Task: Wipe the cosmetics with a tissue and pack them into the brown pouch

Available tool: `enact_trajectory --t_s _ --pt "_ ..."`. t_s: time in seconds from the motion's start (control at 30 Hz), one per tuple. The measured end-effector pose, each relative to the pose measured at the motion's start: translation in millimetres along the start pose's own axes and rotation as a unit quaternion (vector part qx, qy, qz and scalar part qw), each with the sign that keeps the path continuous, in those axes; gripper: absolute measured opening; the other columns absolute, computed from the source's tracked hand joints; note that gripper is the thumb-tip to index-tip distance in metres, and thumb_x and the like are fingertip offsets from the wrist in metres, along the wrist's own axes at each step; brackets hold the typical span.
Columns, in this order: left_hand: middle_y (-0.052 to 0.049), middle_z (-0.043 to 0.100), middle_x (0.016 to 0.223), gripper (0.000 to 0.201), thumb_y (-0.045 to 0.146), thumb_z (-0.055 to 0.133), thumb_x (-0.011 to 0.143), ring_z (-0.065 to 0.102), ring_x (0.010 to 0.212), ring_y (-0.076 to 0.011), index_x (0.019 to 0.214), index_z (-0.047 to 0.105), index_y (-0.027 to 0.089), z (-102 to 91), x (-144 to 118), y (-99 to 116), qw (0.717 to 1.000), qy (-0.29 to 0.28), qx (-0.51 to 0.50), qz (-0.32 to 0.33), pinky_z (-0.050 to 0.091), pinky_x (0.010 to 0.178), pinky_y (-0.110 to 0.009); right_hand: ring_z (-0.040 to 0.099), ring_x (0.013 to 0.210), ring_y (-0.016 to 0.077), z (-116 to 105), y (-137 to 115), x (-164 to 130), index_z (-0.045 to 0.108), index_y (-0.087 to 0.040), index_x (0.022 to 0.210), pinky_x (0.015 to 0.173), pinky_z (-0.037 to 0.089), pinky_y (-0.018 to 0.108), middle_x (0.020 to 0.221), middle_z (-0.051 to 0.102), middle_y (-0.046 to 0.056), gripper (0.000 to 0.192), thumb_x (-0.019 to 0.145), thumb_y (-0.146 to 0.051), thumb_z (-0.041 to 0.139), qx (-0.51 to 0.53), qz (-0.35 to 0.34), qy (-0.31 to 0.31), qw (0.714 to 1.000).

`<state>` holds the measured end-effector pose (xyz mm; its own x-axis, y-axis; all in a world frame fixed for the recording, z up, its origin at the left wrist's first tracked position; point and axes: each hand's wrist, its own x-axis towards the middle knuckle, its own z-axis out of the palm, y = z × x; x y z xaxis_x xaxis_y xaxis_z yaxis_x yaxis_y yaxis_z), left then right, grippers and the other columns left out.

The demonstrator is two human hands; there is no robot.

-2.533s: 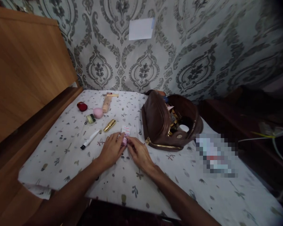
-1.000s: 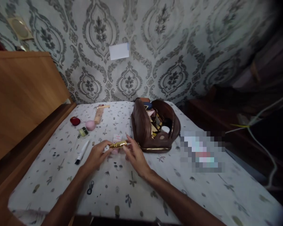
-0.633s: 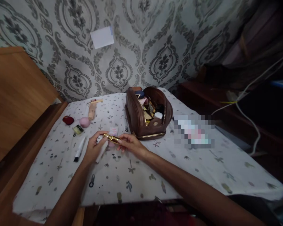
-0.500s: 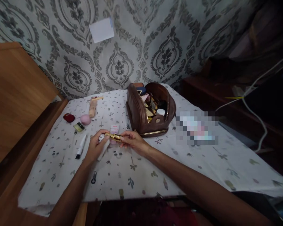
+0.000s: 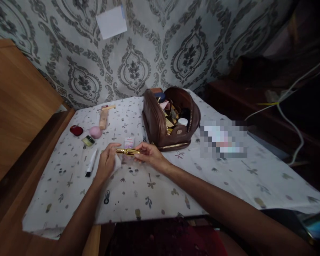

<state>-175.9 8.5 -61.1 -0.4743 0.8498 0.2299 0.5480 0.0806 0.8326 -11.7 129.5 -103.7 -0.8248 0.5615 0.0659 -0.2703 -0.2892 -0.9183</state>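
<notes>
My right hand [image 5: 150,156] grips a slim gold lipstick tube [image 5: 128,152] between thumb and fingers, held level above the cloth. The tube's left end reaches my left hand [image 5: 108,160], whose fingers are curled around a crumpled white wipe [image 5: 117,163]. Just behind the gold tube lies a small pink-and-white squeeze tube [image 5: 129,142], partly covered by the hands. To the left of my left hand is a white tube with a black cap [image 5: 91,163].
A brown makeup bag [image 5: 170,122] stands unzipped, full of cosmetics. At left lie a pink sponge [image 5: 95,132], a dark red oval item [image 5: 76,130], a green-gold compact [image 5: 88,140] and a beige bottle [image 5: 103,119]. A blurred item [image 5: 224,138] lies at right, near white cables [image 5: 296,138].
My left fingers have drawn back from the gold lipstick tube, so more of its left end shows. The right hand keeps its grip. The view has tilted slightly downward.
</notes>
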Motion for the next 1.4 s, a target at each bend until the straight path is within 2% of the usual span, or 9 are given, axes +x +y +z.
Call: enact_trajectory --t_s 0.07,0.13,0.2,0.33,0.6,0.93,1.07,1.27,1.4 --pt "0.001 0.059 0.07 0.044 0.053 0.048 0.092 0.053 0.061 -0.0163 0.117 0.058 0.019 -0.6 -1.0 3.5 0.999 -0.027 -0.039 -0.01 0.038 0.058 -0.026 0.065 0.066 0.0118 -0.2 -0.3 0.4 0.061 -0.019 0.089 0.056 0.048 0.022 0.082 0.071 0.0 0.045 0.067 -0.049 0.086 0.001 -0.005 0.009 1.0" --pt "-0.001 0.064 0.081 0.044 0.051 0.058 0.087 0.059 0.073 -0.0179 0.119 0.055 0.021 -0.7 -1.2 6.4 0.997 -0.046 -0.067 -0.013 0.042 0.064 -0.026 0.065 0.065 0.012 -0.4 -0.3 1.0 0.061 -0.018 0.088 0.056 0.047 0.022 0.08 0.07 0.0 0.044 0.067 -0.05 0.085 0.001 -0.01 0.014 1.0" --pt "-0.002 0.066 0.087 0.04 0.048 0.062 0.084 0.061 0.081 -0.019 0.113 0.056 0.021 -0.8 -0.6 7.3 0.996 -0.048 -0.073 -0.002 0.044 0.07 -0.027 0.065 0.064 0.0119 -0.4 -0.2 1.8 0.061 -0.018 0.086 0.055 0.048 0.022 0.079 0.07 0.0 0.045 0.067 -0.052 0.084 0.002 -0.016 0.017 1.0" --pt "0.0 0.062 0.077 0.032 0.051 0.056 0.089 0.055 0.069 -0.016 0.097 0.058 0.02 -0.3 1.8 3.7 0.997 -0.05 -0.063 0.005 0.042 0.064 -0.026 0.064 0.063 0.0113 0.9 -1.2 1.8 0.061 -0.019 0.088 0.055 0.049 0.022 0.081 0.07 -0.001 0.047 0.064 -0.051 0.086 0.003 -0.017 0.014 1.0" --pt "0.004 0.045 0.056 0.046 0.058 0.045 0.092 0.04 0.053 -0.0117 0.065 0.043 0.021 3.1 3.1 -1.5 0.999 -0.025 -0.023 -0.013 0.033 0.051 -0.023 0.064 0.066 0.011 4.4 -5.6 -1.9 0.062 -0.019 0.088 0.056 0.048 0.022 0.084 0.069 0.0 0.046 0.064 -0.049 0.086 -0.006 -0.01 0.001 1.0" --pt "0.004 0.046 0.059 0.04 0.053 0.045 0.094 0.042 0.055 -0.0123 0.069 0.046 0.021 2.5 1.7 -3.0 0.999 -0.03 -0.011 -0.018 0.034 0.054 -0.024 0.064 0.067 0.0117 3.4 -4.3 -1.2 0.062 -0.019 0.088 0.056 0.049 0.023 0.086 0.07 0.0 0.045 0.064 -0.049 0.086 -0.011 -0.004 0.004 1.0" --pt "0.002 0.057 0.071 0.029 0.049 0.053 0.09 0.051 0.065 -0.0145 0.09 0.057 0.02 -0.7 2.4 0.7 0.999 -0.039 -0.018 0.012 0.04 0.062 -0.025 0.064 0.063 0.0111 2.9 -4.2 -0.4 0.061 -0.018 0.087 0.053 0.047 0.022 0.083 0.069 -0.001 0.047 0.064 -0.05 0.086 -0.003 -0.005 0.013 1.0" --pt "0.002 0.063 0.071 0.04 0.049 0.053 0.09 0.055 0.063 -0.0162 0.116 0.058 0.019 -1.2 2.1 0.1 0.998 -0.055 -0.028 -0.003 0.042 0.062 -0.026 0.064 0.061 0.0107 3.2 -1.8 1.7 0.061 -0.019 0.086 0.051 0.047 0.022 0.084 0.07 0.0 0.046 0.063 -0.05 0.085 0.004 -0.012 0.02 1.0" --pt "0.003 0.058 0.063 0.036 0.053 0.047 0.093 0.052 0.056 -0.014 0.09 0.059 0.02 0.5 2.8 -3.9 0.999 -0.025 -0.041 -0.011 0.041 0.057 -0.025 0.065 0.063 0.011 3.3 -1.7 1.6 0.061 -0.019 0.086 0.052 0.048 0.022 0.086 0.071 0.0 0.047 0.062 -0.05 0.086 0.006 -0.008 0.023 1.0"
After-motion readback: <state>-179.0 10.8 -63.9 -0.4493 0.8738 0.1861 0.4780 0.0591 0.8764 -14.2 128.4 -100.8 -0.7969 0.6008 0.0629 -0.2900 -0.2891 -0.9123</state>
